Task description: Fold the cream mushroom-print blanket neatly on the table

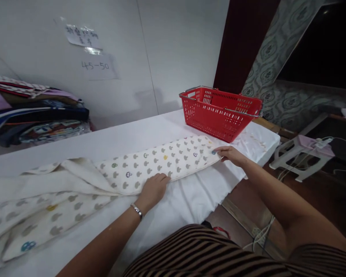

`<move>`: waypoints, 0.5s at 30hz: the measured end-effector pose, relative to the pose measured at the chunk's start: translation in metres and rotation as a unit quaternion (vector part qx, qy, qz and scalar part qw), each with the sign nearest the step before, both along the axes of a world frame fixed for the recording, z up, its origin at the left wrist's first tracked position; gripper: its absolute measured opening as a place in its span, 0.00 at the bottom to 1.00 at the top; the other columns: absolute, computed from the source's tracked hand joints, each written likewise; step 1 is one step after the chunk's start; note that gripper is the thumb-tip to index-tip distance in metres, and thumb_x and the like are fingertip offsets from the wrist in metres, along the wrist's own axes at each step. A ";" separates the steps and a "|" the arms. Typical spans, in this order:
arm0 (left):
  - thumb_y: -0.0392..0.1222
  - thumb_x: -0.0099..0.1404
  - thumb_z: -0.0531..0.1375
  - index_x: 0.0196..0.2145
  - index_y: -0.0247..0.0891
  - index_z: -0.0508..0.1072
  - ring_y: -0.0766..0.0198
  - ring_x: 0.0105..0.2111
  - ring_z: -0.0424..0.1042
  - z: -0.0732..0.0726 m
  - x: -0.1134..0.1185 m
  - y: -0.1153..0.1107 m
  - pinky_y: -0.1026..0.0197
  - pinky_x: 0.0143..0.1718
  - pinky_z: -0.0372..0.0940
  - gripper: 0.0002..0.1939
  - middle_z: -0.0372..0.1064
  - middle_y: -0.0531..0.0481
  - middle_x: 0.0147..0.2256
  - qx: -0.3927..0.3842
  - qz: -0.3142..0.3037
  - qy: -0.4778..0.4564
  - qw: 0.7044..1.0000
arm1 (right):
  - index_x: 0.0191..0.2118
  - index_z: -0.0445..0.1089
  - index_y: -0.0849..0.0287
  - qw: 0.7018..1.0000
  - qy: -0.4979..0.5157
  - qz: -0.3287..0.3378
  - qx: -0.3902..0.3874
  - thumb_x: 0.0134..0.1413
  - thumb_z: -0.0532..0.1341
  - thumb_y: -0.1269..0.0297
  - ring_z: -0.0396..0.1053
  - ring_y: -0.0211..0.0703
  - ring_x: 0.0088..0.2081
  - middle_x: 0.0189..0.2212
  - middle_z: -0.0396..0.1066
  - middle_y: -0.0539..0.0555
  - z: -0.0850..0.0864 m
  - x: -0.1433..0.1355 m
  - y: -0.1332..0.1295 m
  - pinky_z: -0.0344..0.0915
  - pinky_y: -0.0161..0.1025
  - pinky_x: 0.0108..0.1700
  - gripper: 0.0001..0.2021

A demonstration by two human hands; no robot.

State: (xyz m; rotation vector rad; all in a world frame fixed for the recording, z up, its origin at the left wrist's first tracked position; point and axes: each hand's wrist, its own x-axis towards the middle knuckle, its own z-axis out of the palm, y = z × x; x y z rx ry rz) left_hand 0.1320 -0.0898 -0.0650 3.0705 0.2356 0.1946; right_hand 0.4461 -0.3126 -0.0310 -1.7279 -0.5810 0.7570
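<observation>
A long white cloth (161, 158) printed with grey and coloured mushroom shapes lies across the white-covered table (150, 132). Its right part is folded into a flat strip, while the left part is loose and twisted, with plain cloth uppermost. My left hand (154, 190), a silver bracelet at its wrist, has its fingers pressed together on the strip's near edge. At the strip's right end, my right hand (230, 154) pinches the corner between thumb and fingers.
A red plastic basket (216, 115) stands on the table behind the cloth's right end. Stacked folded fabrics (43, 111) are at the far left. Right of the table is a stool (302, 156) with cables on it.
</observation>
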 end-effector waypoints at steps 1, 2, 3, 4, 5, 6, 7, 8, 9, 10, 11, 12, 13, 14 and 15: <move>0.27 0.62 0.49 0.47 0.38 0.69 0.59 0.42 0.66 0.000 -0.001 0.002 0.57 0.41 0.63 0.18 0.68 0.46 0.42 -0.001 0.003 -0.011 1.000 | 0.37 0.74 0.62 1.000 0.002 0.001 -0.006 0.41 0.62 0.70 0.66 0.35 0.26 0.27 0.70 0.52 0.000 0.001 0.000 0.68 0.32 0.27 0.12; 0.27 0.61 0.50 0.47 0.39 0.69 0.59 0.42 0.66 -0.001 -0.002 0.003 0.57 0.41 0.63 0.19 0.68 0.47 0.42 -0.001 0.008 -0.020 1.000 | 0.32 0.74 0.63 1.000 -0.001 0.002 -0.011 0.40 0.61 0.69 0.66 0.35 0.26 0.27 0.71 0.53 0.000 0.002 -0.001 0.68 0.32 0.27 0.09; 0.27 0.61 0.50 0.48 0.39 0.69 0.59 0.42 0.67 -0.001 -0.004 0.005 0.57 0.40 0.63 0.20 0.69 0.46 0.43 0.001 0.016 -0.025 1.000 | 0.31 0.74 0.63 1.000 -0.009 0.006 -0.015 0.40 0.61 0.68 0.66 0.36 0.27 0.28 0.71 0.54 -0.001 0.003 -0.002 0.68 0.33 0.28 0.09; 0.26 0.61 0.50 0.48 0.38 0.69 0.59 0.42 0.67 -0.002 -0.006 0.006 0.57 0.40 0.63 0.20 0.69 0.46 0.43 0.003 0.024 -0.024 0.999 | 0.32 0.75 0.63 0.999 -0.025 0.016 -0.020 0.40 0.61 0.67 0.66 0.37 0.27 0.29 0.72 0.55 -0.002 0.002 -0.003 0.68 0.34 0.30 0.10; 0.26 0.61 0.50 0.47 0.38 0.69 0.59 0.42 0.67 -0.003 -0.009 0.007 0.57 0.40 0.63 0.19 0.69 0.46 0.43 0.004 0.032 -0.019 0.999 | 0.35 0.75 0.63 0.998 -0.050 0.033 -0.031 0.40 0.60 0.66 0.67 0.39 0.29 0.30 0.72 0.55 -0.004 0.002 -0.004 0.69 0.36 0.31 0.13; 0.27 0.61 0.50 0.46 0.38 0.70 0.58 0.42 0.66 -0.003 -0.013 0.008 0.56 0.41 0.63 0.19 0.69 0.46 0.43 0.005 0.038 -0.012 0.999 | 0.38 0.75 0.62 0.993 -0.088 0.058 -0.047 0.40 0.59 0.65 0.68 0.40 0.30 0.33 0.73 0.55 -0.007 0.001 -0.006 0.69 0.37 0.34 0.16; 0.27 0.61 0.50 0.46 0.38 0.70 0.58 0.43 0.66 -0.004 -0.017 0.008 0.56 0.41 0.63 0.18 0.69 0.46 0.44 0.004 0.041 -0.005 0.999 | 0.41 0.74 0.61 0.983 -0.139 0.090 -0.075 0.39 0.59 0.65 0.69 0.42 0.32 0.34 0.73 0.55 -0.012 0.000 -0.008 0.69 0.39 0.36 0.19; 0.28 0.62 0.50 0.47 0.38 0.69 0.58 0.43 0.66 -0.005 -0.021 0.008 0.55 0.42 0.63 0.18 0.69 0.46 0.44 0.003 0.043 -0.001 0.999 | 0.43 0.74 0.59 0.967 -0.199 0.121 -0.104 0.37 0.59 0.66 0.70 0.44 0.35 0.37 0.73 0.55 -0.018 0.000 -0.010 0.69 0.40 0.39 0.22; 0.28 0.62 0.50 0.48 0.38 0.69 0.58 0.44 0.66 -0.006 -0.025 0.007 0.55 0.43 0.62 0.19 0.69 0.46 0.45 0.000 0.046 -0.002 0.999 | 0.44 0.74 0.57 0.946 -0.264 0.142 -0.121 0.35 0.59 0.66 0.70 0.47 0.39 0.40 0.72 0.56 -0.025 0.000 -0.013 0.68 0.41 0.42 0.23; 0.28 0.63 0.50 0.50 0.39 0.67 0.58 0.44 0.66 -0.006 -0.028 0.007 0.54 0.43 0.62 0.19 0.69 0.45 0.45 -0.002 0.050 -0.005 0.999 | 0.44 0.74 0.56 0.924 -0.324 0.152 -0.137 0.35 0.59 0.65 0.70 0.50 0.42 0.42 0.71 0.57 -0.033 0.002 -0.015 0.68 0.42 0.44 0.24; 0.29 0.63 0.50 0.51 0.39 0.66 0.58 0.44 0.66 -0.007 -0.031 0.008 0.54 0.43 0.62 0.20 0.69 0.45 0.45 -0.003 0.056 -0.011 0.998 | 0.43 0.74 0.55 0.904 -0.374 0.145 -0.148 0.35 0.59 0.63 0.70 0.52 0.42 0.43 0.70 0.58 -0.040 0.004 -0.017 0.68 0.43 0.45 0.23; 0.29 0.63 0.49 0.52 0.39 0.66 0.58 0.44 0.66 -0.007 -0.034 0.009 0.54 0.43 0.62 0.20 0.69 0.46 0.45 -0.003 0.063 -0.018 0.998 | 0.42 0.75 0.53 0.884 -0.421 0.143 -0.144 0.36 0.60 0.62 0.70 0.54 0.43 0.43 0.69 0.59 -0.048 0.008 -0.019 0.67 0.45 0.47 0.21; 0.29 0.64 0.49 0.52 0.40 0.66 0.58 0.44 0.66 -0.006 -0.036 0.010 0.54 0.43 0.61 0.20 0.69 0.46 0.45 -0.003 0.070 -0.025 0.997 | 0.40 0.75 0.50 0.866 -0.462 0.136 -0.132 0.36 0.60 0.60 0.71 0.56 0.43 0.43 0.68 0.59 -0.054 0.013 -0.021 0.67 0.48 0.48 0.19; 0.29 0.64 0.49 0.51 0.39 0.66 0.58 0.44 0.67 -0.006 -0.037 0.012 0.54 0.43 0.61 0.19 0.69 0.46 0.45 -0.002 0.078 -0.031 0.996 | 0.38 0.75 0.46 0.853 -0.494 0.127 -0.117 0.37 0.59 0.58 0.71 0.58 0.42 0.42 0.68 0.59 -0.058 0.018 -0.022 0.67 0.50 0.47 0.17; 0.29 0.64 0.49 0.50 0.39 0.66 0.58 0.44 0.67 -0.004 -0.039 0.014 0.54 0.43 0.61 0.18 0.70 0.46 0.44 -0.001 0.086 -0.035 0.996 | 0.37 0.75 0.42 0.842 -0.517 0.119 -0.101 0.39 0.58 0.57 0.71 0.59 0.41 0.41 0.68 0.58 -0.061 0.025 -0.022 0.67 0.52 0.45 0.15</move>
